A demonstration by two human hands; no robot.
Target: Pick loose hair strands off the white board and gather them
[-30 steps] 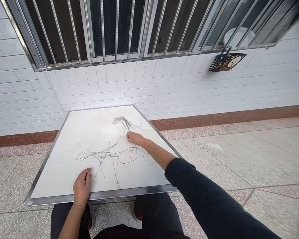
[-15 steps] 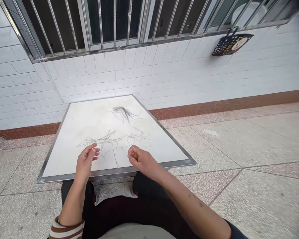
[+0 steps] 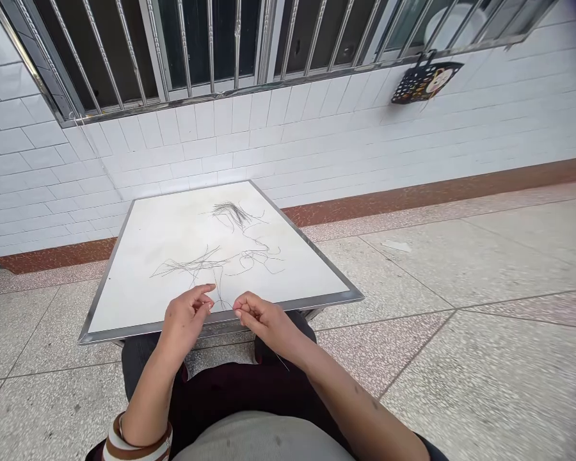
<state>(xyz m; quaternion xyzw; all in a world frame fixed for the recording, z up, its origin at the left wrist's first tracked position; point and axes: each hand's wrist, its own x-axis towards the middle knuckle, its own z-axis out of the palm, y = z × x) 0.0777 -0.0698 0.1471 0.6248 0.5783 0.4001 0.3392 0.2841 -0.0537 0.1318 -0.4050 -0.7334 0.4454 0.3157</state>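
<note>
Both hands are close together over the near edge of the white table [image 3: 139, 301]. My right hand [image 3: 259, 317] is closed in a pinch on a thin dark strand [image 3: 282, 363], whose tail sticks out below the palm. My left hand [image 3: 187, 317] has its thumb and fingertips drawn together at a faint strand that arcs between the hands. Just beyond them lies a loose tangle of thin dark strands [image 3: 196, 264], like wire or hair. Curled strands [image 3: 254, 256] lie to its right. A denser bunch of strands [image 3: 233, 211] lies toward the far end.
Grey metal edging [image 3: 317, 299] frames the table, and my knees are under its near side. Behind it stands a white tiled wall [image 3: 173, 150] with a barred window [image 3: 211, 45]. A patterned bag [image 3: 425, 82] hangs from the bars. Speckled floor tiles [image 3: 461, 256] spread to the right.
My left hand has moved right and slightly down, and my right hand slightly left, so they are now nearly touching. The left fingers have curled in. The view has shifted slightly.
</note>
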